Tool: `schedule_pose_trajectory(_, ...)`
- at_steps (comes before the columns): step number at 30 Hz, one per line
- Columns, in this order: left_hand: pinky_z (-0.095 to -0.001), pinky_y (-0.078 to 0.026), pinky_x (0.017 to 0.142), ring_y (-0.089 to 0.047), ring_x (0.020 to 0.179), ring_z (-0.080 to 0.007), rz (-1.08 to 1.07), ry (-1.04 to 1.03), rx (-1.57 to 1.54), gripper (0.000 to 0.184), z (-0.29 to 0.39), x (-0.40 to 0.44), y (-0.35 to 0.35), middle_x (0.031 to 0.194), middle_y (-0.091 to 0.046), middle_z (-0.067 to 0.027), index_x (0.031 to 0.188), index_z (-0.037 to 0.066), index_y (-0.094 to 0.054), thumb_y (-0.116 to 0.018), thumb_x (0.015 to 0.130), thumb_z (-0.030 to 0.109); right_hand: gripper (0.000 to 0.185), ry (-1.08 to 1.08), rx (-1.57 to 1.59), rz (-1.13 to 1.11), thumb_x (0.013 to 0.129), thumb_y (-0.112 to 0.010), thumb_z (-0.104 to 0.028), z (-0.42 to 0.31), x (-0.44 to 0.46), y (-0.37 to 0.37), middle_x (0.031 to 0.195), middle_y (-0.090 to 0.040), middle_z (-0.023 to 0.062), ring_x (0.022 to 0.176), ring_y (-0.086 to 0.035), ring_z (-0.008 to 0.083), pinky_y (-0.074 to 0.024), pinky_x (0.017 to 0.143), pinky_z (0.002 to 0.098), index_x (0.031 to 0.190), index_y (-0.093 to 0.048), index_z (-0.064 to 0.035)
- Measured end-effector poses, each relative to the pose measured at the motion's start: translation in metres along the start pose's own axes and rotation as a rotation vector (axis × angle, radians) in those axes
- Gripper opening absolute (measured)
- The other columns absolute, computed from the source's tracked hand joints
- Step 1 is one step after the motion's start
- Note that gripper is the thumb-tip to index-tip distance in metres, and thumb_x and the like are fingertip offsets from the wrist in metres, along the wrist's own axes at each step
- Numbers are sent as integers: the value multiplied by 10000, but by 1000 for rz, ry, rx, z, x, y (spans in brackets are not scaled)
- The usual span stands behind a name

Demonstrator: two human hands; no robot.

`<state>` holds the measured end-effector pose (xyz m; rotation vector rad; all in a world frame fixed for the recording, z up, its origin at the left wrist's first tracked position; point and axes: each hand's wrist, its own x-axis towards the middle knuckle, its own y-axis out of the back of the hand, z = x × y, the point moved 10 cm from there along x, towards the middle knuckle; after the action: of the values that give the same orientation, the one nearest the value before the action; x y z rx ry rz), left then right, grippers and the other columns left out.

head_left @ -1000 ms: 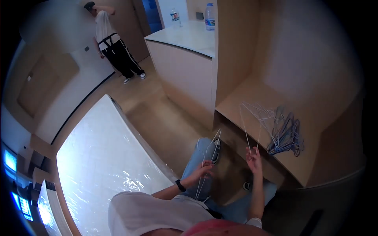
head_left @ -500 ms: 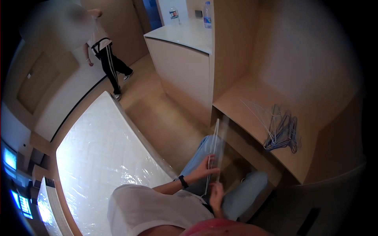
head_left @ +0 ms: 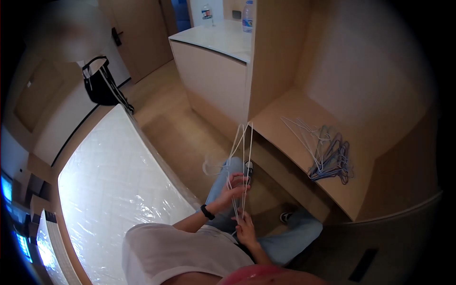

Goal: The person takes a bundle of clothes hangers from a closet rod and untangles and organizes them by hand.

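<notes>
White wire clothes hangers [head_left: 250, 137] stand on end in front of my body, their long sides pointing up and away. My left hand [head_left: 233, 190], below a black wristband, closes around the middle of them. Lower down, my right hand [head_left: 245, 231] pinches their near end. A hook on the left side is smeared by motion. On the wooden shelf to the right lies a pile of clothes hangers [head_left: 332, 159], white and blue-grey, tangled together and apart from my hands.
A plastic-wrapped mattress [head_left: 118, 199] lies at left. Water bottles [head_left: 247, 18] stand on the white-topped cabinet [head_left: 213, 42]. The wardrobe shelf [head_left: 280, 130] has an open gap below its front edge. Another person [head_left: 102, 83] is beyond the mattress, near a door.
The hangers in my hands have spread apart, with several wires now showing. My hands have shifted slightly left in view. The other person has moved left and bent lower.
</notes>
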<state>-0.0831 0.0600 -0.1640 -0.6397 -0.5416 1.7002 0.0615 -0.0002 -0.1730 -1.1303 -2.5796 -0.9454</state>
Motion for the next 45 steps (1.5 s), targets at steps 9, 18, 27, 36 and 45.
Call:
schedule_pose_trajectory(9,-450,-480,1009,-517,1290,-277,-266,84,81,602,-1,19,-29,1492,-429,-111,1456,168,-317,-604,930,109,245,-120,50,155,874,-597,-197,22,-14,7,1274,-469,254,1021,-560,373,-466,904,420,807,-634,36)
schedule_pose_trajectory(18,-288,-507,890,-585,1107,-131,30,-131,452,501,19,43,-13,1265,-583,-36,1441,140,-349,-585,1002,183,253,-253,234,82,844,-620,-191,46,-44,-7,1210,-504,252,978,-579,377,-490,851,432,721,-638,29)
schedule_pose_trajectory(27,-359,-437,962,-599,1069,-200,170,-760,1353,263,109,-1,-59,1126,-636,-78,1108,32,-643,-523,1032,254,275,-273,-5,-99,938,-536,-181,58,-18,-6,1193,-562,216,967,-602,396,-484,867,440,896,-639,70)
schedule_pose_trajectory(36,-432,-395,1043,-631,1058,-219,-417,-138,694,455,88,-13,-119,1039,-703,-147,1360,10,-497,-473,1039,331,177,-364,233,-62,973,-562,-133,78,-25,37,935,-598,136,860,-609,297,-486,776,350,965,-651,20)
schedule_pose_trajectory(45,-193,-359,597,-547,673,-64,-526,-51,633,720,59,-6,-133,750,-646,-9,1538,25,-198,-606,959,153,219,-592,356,-80,996,-559,-201,67,-39,17,806,-580,115,736,-565,212,-471,701,342,979,-607,12)
